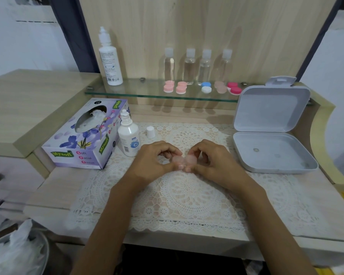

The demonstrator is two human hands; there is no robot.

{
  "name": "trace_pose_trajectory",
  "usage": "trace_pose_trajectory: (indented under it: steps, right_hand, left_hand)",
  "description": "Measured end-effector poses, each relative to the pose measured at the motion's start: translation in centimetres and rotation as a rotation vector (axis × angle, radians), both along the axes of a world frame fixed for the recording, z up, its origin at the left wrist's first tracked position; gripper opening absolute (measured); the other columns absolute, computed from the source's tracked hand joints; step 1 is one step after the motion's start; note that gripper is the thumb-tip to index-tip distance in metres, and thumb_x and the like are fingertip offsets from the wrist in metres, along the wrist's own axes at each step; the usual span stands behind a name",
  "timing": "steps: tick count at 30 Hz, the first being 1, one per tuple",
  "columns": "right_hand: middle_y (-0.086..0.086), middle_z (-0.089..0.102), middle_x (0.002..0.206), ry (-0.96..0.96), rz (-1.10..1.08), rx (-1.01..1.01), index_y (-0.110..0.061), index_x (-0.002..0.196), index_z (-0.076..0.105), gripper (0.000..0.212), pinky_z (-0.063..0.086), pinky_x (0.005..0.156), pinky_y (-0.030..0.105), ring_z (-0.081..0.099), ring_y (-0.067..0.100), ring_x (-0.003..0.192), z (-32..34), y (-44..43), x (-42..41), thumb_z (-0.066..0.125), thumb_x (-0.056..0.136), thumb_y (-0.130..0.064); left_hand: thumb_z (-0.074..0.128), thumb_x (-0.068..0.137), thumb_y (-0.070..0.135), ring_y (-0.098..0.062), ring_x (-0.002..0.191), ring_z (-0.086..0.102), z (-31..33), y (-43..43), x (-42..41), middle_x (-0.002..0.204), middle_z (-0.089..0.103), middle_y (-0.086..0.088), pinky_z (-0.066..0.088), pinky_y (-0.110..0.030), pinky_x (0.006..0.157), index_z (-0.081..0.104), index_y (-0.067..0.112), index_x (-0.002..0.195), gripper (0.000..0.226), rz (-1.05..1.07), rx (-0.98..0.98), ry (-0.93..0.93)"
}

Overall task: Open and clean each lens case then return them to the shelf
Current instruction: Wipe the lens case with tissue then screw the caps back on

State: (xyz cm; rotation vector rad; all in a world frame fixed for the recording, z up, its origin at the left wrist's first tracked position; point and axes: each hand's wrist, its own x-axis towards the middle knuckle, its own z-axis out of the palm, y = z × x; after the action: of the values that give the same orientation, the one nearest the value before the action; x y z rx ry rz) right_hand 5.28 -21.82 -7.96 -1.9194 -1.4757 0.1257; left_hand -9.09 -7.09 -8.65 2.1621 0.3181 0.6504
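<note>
Centre frame, the left hand [153, 161] and right hand [213, 162] pinch a pale pink lens case [181, 159] — light, stiff, likely slippery — best gripped by each cap.

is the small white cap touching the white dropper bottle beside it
Apart: the head view shows lace mat between the small white cap and the white dropper bottle.

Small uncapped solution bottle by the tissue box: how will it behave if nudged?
The small bottle is tall on a narrow base, on the lace mat, so it probably tips easily. Its cap stands apart, so tipping may spill. Likely light plastic.
</note>
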Motion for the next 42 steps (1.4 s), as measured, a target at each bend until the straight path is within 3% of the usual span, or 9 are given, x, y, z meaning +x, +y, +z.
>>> trace_pose_trajectory:
  steps: [3,8,15,26,31,35,38,42]
  right_hand:
    - [-0.016,0.054,0.094,-0.013,0.031,0.012,-0.025,0.112,0.063,0.040,0.041,0.065,0.019,0.049,0.000,0.073,0.04,-0.05,-0.12,0.077,0.075,-0.034]
    - [-0.017,0.054,0.091,-0.017,0.050,-0.002,-0.019,0.102,0.068,0.026,0.041,0.067,0.022,0.051,0.003,0.073,-0.09,0.14,-0.04,0.075,0.078,-0.025]
    - [-0.020,0.054,0.092,-0.032,0.061,0.007,-0.017,0.106,0.069,0.028,0.044,0.068,0.021,0.054,0.003,0.076,-0.22,0.27,-0.09,0.071,0.078,-0.010]
    - [-0.008,0.057,0.085,-0.001,-0.043,-0.012,-0.022,0.089,0.062,0.035,0.036,0.062,0.015,0.049,0.002,0.072,0.07,0.48,-0.20,0.082,0.066,-0.039]
    - [-0.012,0.056,0.093,-0.031,0.018,0.019,-0.021,0.107,0.064,0.034,0.032,0.065,0.013,0.049,-0.005,0.076,-0.05,0.24,-0.46,0.076,0.077,-0.030]
    - [-0.014,0.056,0.088,-0.020,0.019,0.009,-0.017,0.099,0.070,0.021,0.034,0.064,0.010,0.050,-0.003,0.071,-0.14,0.31,-0.29,0.073,0.078,-0.018]
    - [-0.017,0.053,0.084,-0.020,0.012,-0.003,-0.016,0.094,0.069,0.021,0.034,0.062,0.008,0.049,-0.002,0.070,-0.03,0.35,-0.20,0.076,0.077,-0.024]
    - [-0.009,0.056,0.082,-0.001,-0.022,-0.001,-0.015,0.086,0.063,0.034,0.036,0.060,0.011,0.047,0.000,0.068,0.37,0.32,-0.29,0.082,0.068,-0.037]
  left_hand:
    - [0.086,0.064,0.023,-0.009,0.081,0.061,-0.02,-0.05,0.05,0.087,0.069,0.008,0.052,-0.025,0.081,0.073,0.023,0.092,0.031,-0.001,-0.012,-0.004]
    - [0.086,0.065,0.023,-0.009,0.081,0.061,-0.01,-0.07,0.01,0.087,0.069,0.007,0.050,-0.021,0.080,0.073,0.023,0.091,0.030,-0.004,-0.019,0.000]
    - [0.087,0.064,0.021,-0.006,0.081,0.059,0.22,-0.24,-0.01,0.087,0.069,0.008,0.048,-0.017,0.080,0.073,0.022,0.090,0.029,-0.001,-0.039,0.007]
    - [0.086,0.065,0.020,-0.009,0.081,0.060,0.13,-0.10,0.01,0.087,0.068,0.008,0.050,-0.022,0.080,0.073,0.021,0.091,0.030,-0.002,-0.007,0.009]
    - [0.086,0.064,0.019,-0.007,0.080,0.060,0.11,-0.15,0.00,0.087,0.069,0.009,0.049,-0.020,0.080,0.073,0.022,0.091,0.030,-0.003,-0.031,0.006]
    - [0.086,0.064,0.020,-0.006,0.080,0.060,0.17,-0.16,-0.01,0.087,0.069,0.009,0.049,-0.019,0.080,0.073,0.022,0.090,0.029,-0.005,-0.035,0.007]
    - [0.086,0.065,0.021,-0.007,0.080,0.060,0.15,-0.12,-0.03,0.087,0.069,0.008,0.050,-0.022,0.080,0.073,0.023,0.090,0.029,-0.006,-0.027,0.008]
    - [0.086,0.065,0.020,-0.009,0.081,0.060,0.17,-0.10,-0.02,0.087,0.069,0.008,0.051,-0.024,0.081,0.072,0.025,0.091,0.030,-0.004,-0.019,0.011]
